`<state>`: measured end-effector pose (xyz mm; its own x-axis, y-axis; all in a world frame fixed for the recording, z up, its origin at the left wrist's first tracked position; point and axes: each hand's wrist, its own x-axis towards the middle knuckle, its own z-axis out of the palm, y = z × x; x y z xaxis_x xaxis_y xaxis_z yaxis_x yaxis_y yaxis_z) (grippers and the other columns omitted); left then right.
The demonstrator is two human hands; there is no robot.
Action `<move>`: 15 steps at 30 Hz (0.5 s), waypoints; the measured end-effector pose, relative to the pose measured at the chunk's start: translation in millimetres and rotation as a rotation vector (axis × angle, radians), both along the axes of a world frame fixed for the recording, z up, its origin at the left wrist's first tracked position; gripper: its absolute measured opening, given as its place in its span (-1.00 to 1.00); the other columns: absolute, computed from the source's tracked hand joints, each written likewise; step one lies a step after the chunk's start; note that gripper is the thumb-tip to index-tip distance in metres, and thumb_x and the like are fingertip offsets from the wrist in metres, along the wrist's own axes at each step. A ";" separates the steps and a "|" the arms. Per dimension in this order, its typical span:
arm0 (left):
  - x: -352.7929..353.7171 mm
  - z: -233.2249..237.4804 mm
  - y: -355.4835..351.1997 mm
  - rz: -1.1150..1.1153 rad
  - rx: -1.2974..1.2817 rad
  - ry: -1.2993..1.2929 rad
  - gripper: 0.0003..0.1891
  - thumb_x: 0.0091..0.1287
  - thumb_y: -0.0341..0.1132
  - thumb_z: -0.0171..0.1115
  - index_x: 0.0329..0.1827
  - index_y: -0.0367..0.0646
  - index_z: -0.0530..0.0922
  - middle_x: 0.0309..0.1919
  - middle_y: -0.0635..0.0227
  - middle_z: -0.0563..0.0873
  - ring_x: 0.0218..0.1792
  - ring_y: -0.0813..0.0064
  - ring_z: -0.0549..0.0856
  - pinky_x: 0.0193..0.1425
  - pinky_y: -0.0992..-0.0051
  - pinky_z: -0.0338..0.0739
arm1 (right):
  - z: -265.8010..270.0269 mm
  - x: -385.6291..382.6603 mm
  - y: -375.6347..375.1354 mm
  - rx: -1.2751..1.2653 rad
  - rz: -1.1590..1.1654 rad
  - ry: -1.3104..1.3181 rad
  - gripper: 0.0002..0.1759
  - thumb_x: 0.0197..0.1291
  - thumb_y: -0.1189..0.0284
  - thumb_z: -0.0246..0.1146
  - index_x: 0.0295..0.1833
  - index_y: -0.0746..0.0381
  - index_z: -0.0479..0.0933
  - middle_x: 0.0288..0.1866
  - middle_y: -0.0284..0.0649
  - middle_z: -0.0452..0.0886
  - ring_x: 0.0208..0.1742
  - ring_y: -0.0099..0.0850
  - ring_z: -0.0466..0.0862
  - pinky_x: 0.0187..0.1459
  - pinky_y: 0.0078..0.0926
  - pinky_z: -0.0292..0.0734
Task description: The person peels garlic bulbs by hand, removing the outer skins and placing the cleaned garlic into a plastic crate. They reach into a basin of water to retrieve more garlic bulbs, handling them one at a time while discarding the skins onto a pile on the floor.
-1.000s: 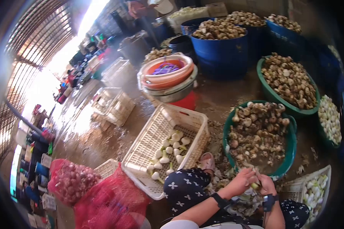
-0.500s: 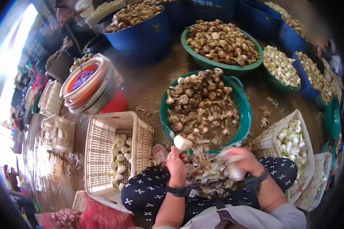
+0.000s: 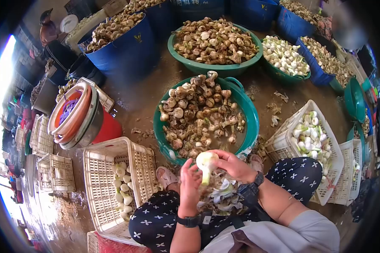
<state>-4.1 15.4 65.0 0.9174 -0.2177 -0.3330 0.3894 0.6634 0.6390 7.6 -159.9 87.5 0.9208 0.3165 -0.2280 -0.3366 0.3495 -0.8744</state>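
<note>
A peeled white garlic bulb (image 3: 207, 161) with a short green stem pointing down is over the near rim of the green tub. My right hand (image 3: 237, 165) grips it from the right side with thumb and fingers. Just left of the stem is my left hand (image 3: 190, 181), its fingers loosely bent and apart, with nothing in them. The green tub (image 3: 251, 126) ahead holds unpeeled, muddy garlic bulbs (image 3: 198, 107). Below my hands, a heap of papery garlic skins (image 3: 223, 194) lies between my legs.
A white crate (image 3: 109, 168) with peeled bulbs stands at my left, another crate (image 3: 278, 145) with peeled bulbs at my right. Farther off are a large green basin (image 3: 215, 67) of garlic, blue barrels (image 3: 122, 50) and stacked buckets (image 3: 99, 122). A person (image 3: 50, 31) is at the back left.
The garlic bulb has passed from my left hand to my right. My right hand has moved left and up to it; my left hand has loosened. The view has shifted.
</note>
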 end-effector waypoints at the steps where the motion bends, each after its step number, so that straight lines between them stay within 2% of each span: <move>1: 3.4 3.2 0.2 -0.169 0.036 0.052 -0.44 0.38 -0.18 -0.02 0.37 -0.12 0.03 0.02 0.22 0.49 -0.03 0.40 0.55 0.04 0.42 0.50 | -1.8 -3.3 1.5 0.040 0.024 0.040 -0.52 0.36 0.30 0.03 0.29 0.32 0.24 0.11 -0.34 0.46 0.13 -0.61 0.40 0.17 -0.61 0.29; 2: -1.4 -0.5 -0.7 -0.161 0.036 0.055 -0.44 0.38 -0.18 -0.02 0.37 -0.12 0.03 0.02 0.22 0.49 -0.03 0.40 0.55 0.04 0.42 0.50 | -1.8 -4.9 3.6 0.040 0.032 0.043 -0.52 0.36 0.30 0.03 0.29 0.32 0.24 0.11 -0.34 0.46 0.13 -0.61 0.40 0.17 -0.61 0.29; 4: -11.1 -11.3 -4.6 -0.261 -0.185 0.007 -0.46 0.36 -0.03 0.01 0.31 -0.08 0.19 0.01 0.19 0.54 -0.10 0.28 0.62 -0.07 0.35 0.57 | -0.5 -5.8 10.4 0.032 0.087 0.045 -0.53 0.35 0.33 0.04 0.28 0.33 0.25 0.15 -0.31 0.44 0.14 -0.58 0.40 0.16 -0.61 0.29; 5: -10.0 -3.0 -4.9 -0.150 -0.163 0.030 -0.48 0.30 -0.22 0.15 0.28 -0.09 0.20 -0.01 0.25 0.54 -0.14 0.36 0.62 -0.14 0.40 0.59 | -18.7 -3.0 13.3 -0.387 -0.086 -0.380 -0.65 0.29 0.36 0.10 0.11 0.32 0.43 0.02 -0.24 0.54 0.01 -0.49 0.52 0.03 -0.57 0.40; 6: -6.9 -1.7 -4.5 -0.146 -0.160 0.030 -0.48 0.30 -0.22 0.15 0.28 -0.09 0.20 -0.01 0.25 0.54 -0.14 0.36 0.62 -0.14 0.40 0.59 | -12.4 -2.8 15.3 -0.384 -0.083 -0.380 -0.65 0.29 0.36 0.10 0.11 0.32 0.43 0.02 -0.24 0.54 0.01 -0.49 0.52 0.03 -0.57 0.40; 8: -5.4 -1.4 -5.4 -0.053 0.393 -0.018 -0.43 0.18 -0.44 0.25 0.23 -0.12 0.20 -0.06 0.30 0.53 -0.17 0.47 0.60 -0.18 0.47 0.59 | 8.5 -8.9 14.6 -0.778 -0.147 -0.324 -0.77 0.20 0.39 0.17 -0.13 0.32 0.54 -0.22 -0.13 0.60 -0.20 -0.33 0.60 -0.13 -0.46 0.47; 9: -6.8 -1.9 -7.1 -0.054 0.390 -0.015 -0.43 0.18 -0.44 0.25 0.23 -0.12 0.20 -0.06 0.30 0.53 -0.17 0.47 0.60 -0.18 0.47 0.59 | 18.0 -11.1 20.2 -0.779 -0.195 -0.431 -0.84 0.11 0.40 0.21 -0.34 0.29 0.53 -0.44 -0.09 0.56 -0.37 -0.17 0.57 -0.28 -0.34 0.47; 10: -7.5 -2.0 -9.3 -0.044 0.410 -0.062 -0.43 0.14 -0.48 0.26 0.19 -0.13 0.20 -0.06 0.30 0.51 -0.14 0.48 0.58 -0.13 0.49 0.56 | 25.9 -12.0 22.1 -0.783 -0.194 -0.430 -0.84 0.11 0.40 0.21 -0.34 0.29 0.53 -0.44 -0.09 0.56 -0.37 -0.17 0.57 -0.28 -0.34 0.47; 12: -8.1 -1.6 -12.4 -0.037 0.454 -0.160 -0.44 0.04 -0.57 0.28 0.10 -0.14 0.22 -0.06 0.29 0.47 -0.08 0.51 0.53 -0.03 0.54 0.50 | 35.9 -13.1 24.3 -1.105 -0.113 -0.614 -0.84 0.06 0.38 0.22 -0.39 0.27 0.50 -0.48 -0.10 0.53 -0.38 -0.14 0.55 -0.31 -0.29 0.44; 15: -6.6 2.9 -11.9 -0.062 0.461 -0.108 -0.43 0.03 -0.58 0.26 0.10 -0.14 0.23 -0.03 0.28 0.45 -0.05 0.50 0.52 -0.02 0.52 0.50 | 25.3 -12.6 25.6 -1.098 -0.117 -0.644 -0.84 -0.03 0.39 0.24 -0.45 0.27 0.47 -0.52 -0.11 0.52 -0.43 -0.15 0.54 -0.38 -0.29 0.42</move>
<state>-10.8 3.4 67.9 0.9422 -0.1251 -0.3110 0.3342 0.2791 0.9002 -5.0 -134.3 112.7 0.9713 0.1565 0.1789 0.2376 -0.6579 -0.7147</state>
